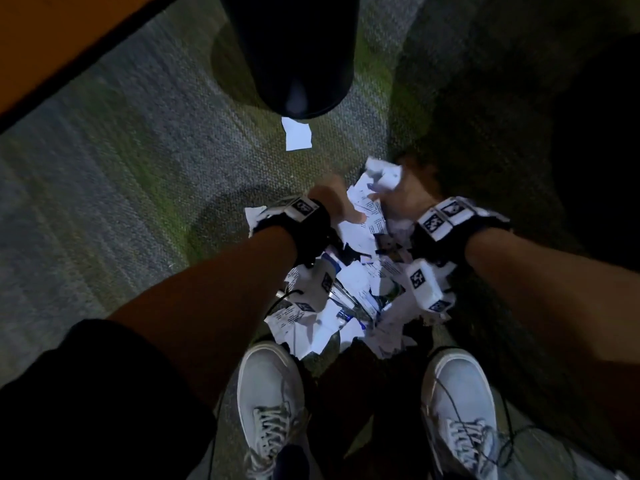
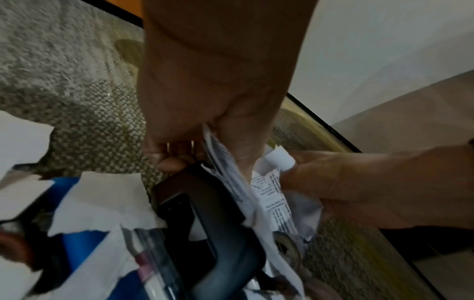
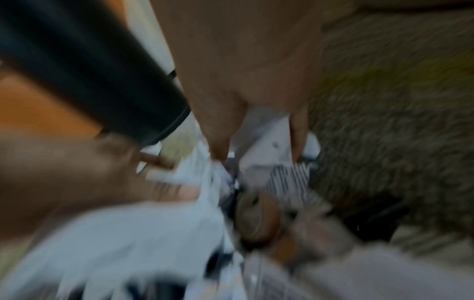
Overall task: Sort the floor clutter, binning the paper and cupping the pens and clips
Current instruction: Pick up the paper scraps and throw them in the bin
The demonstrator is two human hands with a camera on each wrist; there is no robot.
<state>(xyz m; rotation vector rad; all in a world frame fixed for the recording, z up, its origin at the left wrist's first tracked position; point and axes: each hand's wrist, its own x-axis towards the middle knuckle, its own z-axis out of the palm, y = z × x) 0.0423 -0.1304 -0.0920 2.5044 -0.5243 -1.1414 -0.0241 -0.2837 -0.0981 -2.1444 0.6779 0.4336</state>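
Note:
A heap of torn white paper (image 1: 346,282) lies on the carpet just ahead of my shoes, with pens (image 1: 341,301) mixed into it. My left hand (image 1: 346,209) pinches printed paper sheets (image 2: 231,178) at the far end of the heap. My right hand (image 1: 388,195) grips a crumpled paper wad (image 1: 384,174) right beside it; the wad (image 2: 279,162) shows against that hand (image 2: 359,182) in the left wrist view. The black bin (image 1: 294,53) stands beyond the hands. The right wrist view is blurred; my right fingers (image 3: 220,146) curl over paper (image 3: 266,150).
One loose paper scrap (image 1: 296,133) lies at the foot of the bin. An orange wooden panel (image 1: 52,39) runs along the upper left. A dark plastic object (image 2: 205,223) and a tape-like roll (image 3: 256,215) sit in the heap. My white shoes (image 1: 270,403) flank its near edge.

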